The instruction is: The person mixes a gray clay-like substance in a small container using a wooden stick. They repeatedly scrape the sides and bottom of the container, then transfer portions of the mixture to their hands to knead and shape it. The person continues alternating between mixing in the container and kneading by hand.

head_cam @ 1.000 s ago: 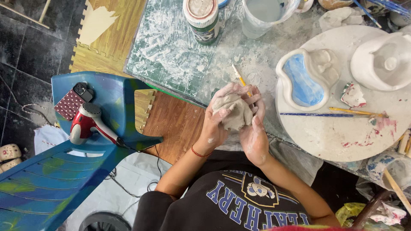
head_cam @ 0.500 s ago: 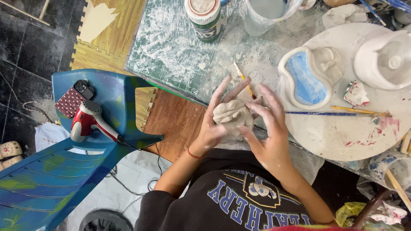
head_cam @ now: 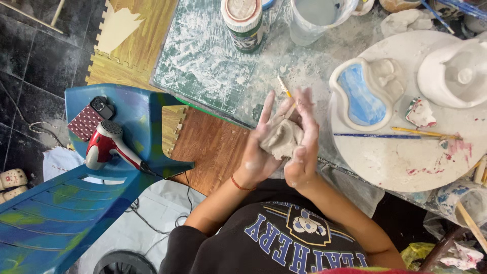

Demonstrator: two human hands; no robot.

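A grey lump of clay [head_cam: 282,137] is pressed between my two palms above the table's near edge. My left hand [head_cam: 258,147] cups it from the left with fingers stretched upward. My right hand [head_cam: 306,139] lies flat against its right side, fingers also straight. Both hands are smeared with clay. A red band circles my left wrist.
A round white board [head_cam: 406,162] to the right carries a blue-glazed dish [head_cam: 361,94], a white clay form [head_cam: 454,73] and thin brushes [head_cam: 395,135]. A green cutting mat [head_cam: 203,61], a jar [head_cam: 244,23] and a water cup [head_cam: 317,20] lie ahead. A blue chair [head_cam: 147,127] holds a red hair dryer [head_cam: 109,144].
My hands went from wrapped around the clay to opened with fingers straight, and now press it flat between the palms. The clay sits a little lower and nearer to me.
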